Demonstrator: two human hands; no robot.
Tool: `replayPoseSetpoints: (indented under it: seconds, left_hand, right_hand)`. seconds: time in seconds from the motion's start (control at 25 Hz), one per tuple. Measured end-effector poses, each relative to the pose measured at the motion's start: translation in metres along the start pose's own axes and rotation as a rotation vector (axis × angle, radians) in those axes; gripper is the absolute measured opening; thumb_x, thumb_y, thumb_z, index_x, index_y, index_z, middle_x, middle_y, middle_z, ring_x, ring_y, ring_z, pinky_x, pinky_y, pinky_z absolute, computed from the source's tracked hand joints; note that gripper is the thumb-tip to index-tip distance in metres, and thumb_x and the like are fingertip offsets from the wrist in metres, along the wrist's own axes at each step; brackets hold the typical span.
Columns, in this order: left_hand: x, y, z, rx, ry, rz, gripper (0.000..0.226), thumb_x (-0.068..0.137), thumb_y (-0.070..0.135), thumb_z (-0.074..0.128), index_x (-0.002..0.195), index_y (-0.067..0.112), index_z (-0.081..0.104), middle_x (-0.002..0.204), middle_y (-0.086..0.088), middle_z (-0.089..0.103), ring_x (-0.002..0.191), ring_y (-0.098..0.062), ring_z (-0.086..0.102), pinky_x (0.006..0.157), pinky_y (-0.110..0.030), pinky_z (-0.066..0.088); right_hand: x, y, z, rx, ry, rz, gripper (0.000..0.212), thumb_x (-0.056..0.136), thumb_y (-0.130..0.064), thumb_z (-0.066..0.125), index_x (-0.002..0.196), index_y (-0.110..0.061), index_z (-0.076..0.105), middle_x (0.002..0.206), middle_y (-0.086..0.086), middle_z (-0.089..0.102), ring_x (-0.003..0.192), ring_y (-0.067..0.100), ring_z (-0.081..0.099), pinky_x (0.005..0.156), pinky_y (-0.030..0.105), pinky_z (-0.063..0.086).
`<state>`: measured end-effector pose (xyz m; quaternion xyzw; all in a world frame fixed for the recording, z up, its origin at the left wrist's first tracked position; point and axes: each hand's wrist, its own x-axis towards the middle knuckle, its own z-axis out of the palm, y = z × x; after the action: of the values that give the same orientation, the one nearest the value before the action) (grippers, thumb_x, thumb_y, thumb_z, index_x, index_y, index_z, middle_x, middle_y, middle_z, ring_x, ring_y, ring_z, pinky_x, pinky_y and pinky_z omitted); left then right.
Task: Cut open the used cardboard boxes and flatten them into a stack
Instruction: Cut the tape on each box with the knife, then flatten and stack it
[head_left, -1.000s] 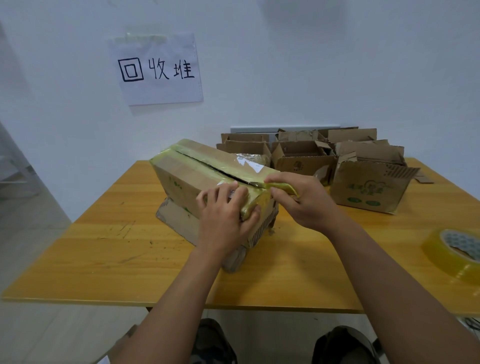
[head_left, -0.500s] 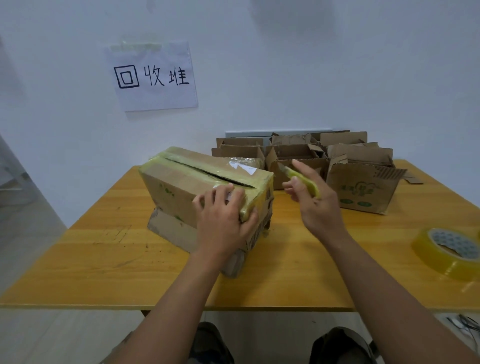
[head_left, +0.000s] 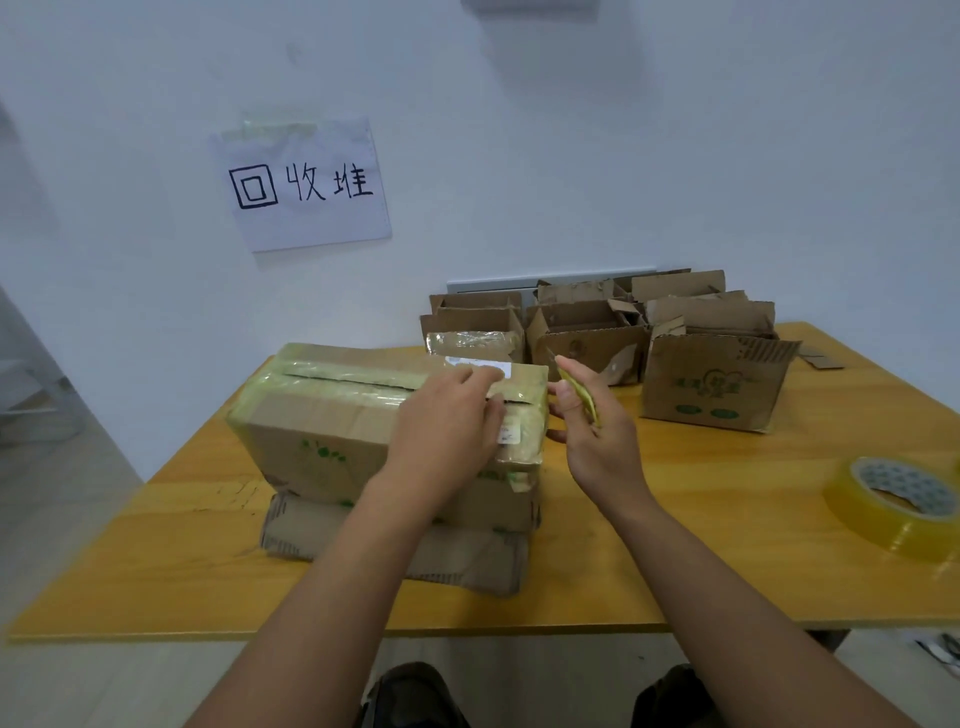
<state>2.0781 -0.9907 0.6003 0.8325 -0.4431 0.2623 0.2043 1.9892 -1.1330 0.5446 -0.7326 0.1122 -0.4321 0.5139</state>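
Head view, sole entry: taped box (head_left: 374, 415), sealed in yellowish tape, resting on flattened cardboard (head_left: 400, 545) on a yellow table (head_left: 675, 545); its top seam shows a dark slit along most of its length; left hand (head_left: 447, 421) laid over the box's near right corner, fingertips at the slit's end, fingers bent over the flap edge rather than clasping anything; right hand (head_left: 597, 441) just beside the box, off its right end, pinching a small yellow cutter (head_left: 579, 392) (blade tip pointing up and away); opened boxes (head_left: 711, 384) grouped behind; tape roll (head_left: 904, 504) far right; paper sign (head_left: 304, 184) on the wall. Judgement: the seam appears cut, so the flaps want prying apart next; best done with the cutter kept clear of the left fingers, and any remaining end tape sliced away from the body.
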Motion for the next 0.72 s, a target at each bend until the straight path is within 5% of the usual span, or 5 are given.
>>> replayPoseSetpoints:
  seconds: [0.16,0.24,0.48,0.64,0.72]
  left_hand:
    - [0.026,-0.023,0.004,0.029,-0.363,-0.028,0.052,0.088,0.053,0.040,0.140,0.045,0.040,0.152,0.003,0.031,0.142,-0.021,0.018,0.115,-0.042,0.013]
    - [0.029,-0.035,0.003,0.013,-0.477,-0.074,0.060,0.086,0.062,0.032,0.145,0.050,0.029,0.158,0.007,0.023,0.146,-0.019,0.013,0.116,-0.045,0.010]
    - [0.003,-0.042,-0.004,0.087,-0.433,0.043,0.072,0.075,0.084,0.019,0.142,0.056,0.026,0.152,0.012,0.032,0.141,-0.020,0.018,0.110,-0.047,0.018]
    - [0.002,-0.051,-0.005,0.028,-0.465,0.005,0.074,0.073,0.089,0.017,0.142,0.063,0.013,0.156,0.020,0.018,0.147,-0.014,-0.001,0.115,-0.048,0.000]
    - [0.001,-0.055,-0.006,0.056,-0.455,-0.008,0.075,0.074,0.089,0.013,0.143,0.061,0.012,0.157,0.022,0.018,0.148,-0.016,0.000,0.114,-0.049,0.003]
  right_hand:
    - [0.006,0.001,0.005,-0.020,-0.005,0.026,0.030,0.102,-0.042,0.042,0.131,-0.048,0.049,0.125,-0.009,0.063,0.112,0.011,0.062,0.085,0.046,0.057]
    - [0.010,-0.002,0.009,-0.042,-0.003,0.030,0.035,0.102,-0.042,0.040,0.136,-0.040,0.049,0.125,-0.006,0.064,0.110,0.014,0.064,0.083,0.047,0.057]
    - [0.007,0.000,0.015,-0.219,0.043,-0.065,0.037,0.103,-0.040,0.040,0.135,-0.027,0.053,0.106,-0.005,0.069,0.079,0.009,0.064,0.066,0.030,0.053]
    - [0.016,-0.002,0.027,-0.106,-0.079,0.066,0.034,0.104,-0.036,0.042,0.135,-0.031,0.054,0.126,-0.009,0.061,0.112,0.014,0.059,0.090,0.043,0.053]
    - [0.020,-0.004,0.032,-0.003,-0.121,0.120,0.031,0.103,-0.037,0.043,0.132,-0.035,0.055,0.129,-0.016,0.057,0.122,0.011,0.053,0.100,0.044,0.049]
